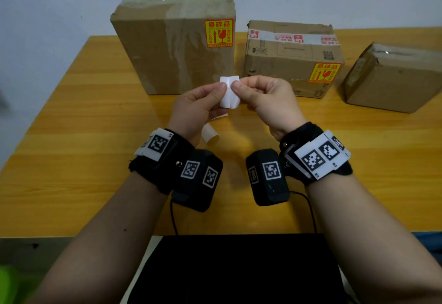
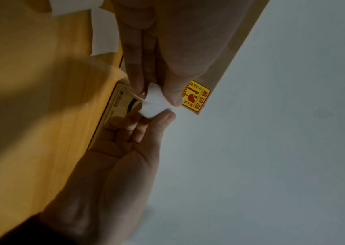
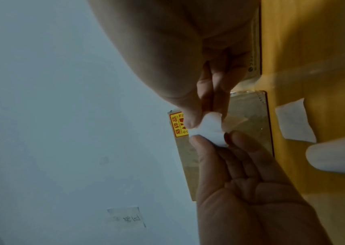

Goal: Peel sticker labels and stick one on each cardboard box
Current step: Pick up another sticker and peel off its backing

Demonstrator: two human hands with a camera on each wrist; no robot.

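A small white sticker label (image 1: 229,94), showing only its blank backing side and bowed down the middle, was held in the air above the tabletop (image 1: 71,112), in front of the tall cardboard box (image 1: 177,41). The left hand (image 1: 198,110) pinched its left edge between thumb and fingers (image 2: 134,86), and the right hand (image 1: 267,98) pinched the right edge the same way, fingers curled closed on the paper; judging by the grip, the two were working to separate label from backing. Two spent pieces of white backing paper (image 1: 210,134) lay on the tabletop just below the hands, one of them curled. Beyond, three boxes stood in a row: the tall cardboard box on the left carried a yellow-and-red fragile sticker (image 1: 219,33) on its front, the middle box (image 1: 291,60) carried another fragile sticker (image 1: 324,72) on its front, and the right-hand box (image 1: 394,79) showed none on the faces visible. It appeared that two of three boxes were done, with one label left to peel and press onto the last box. Both wrists wore black straps with printed square markers.
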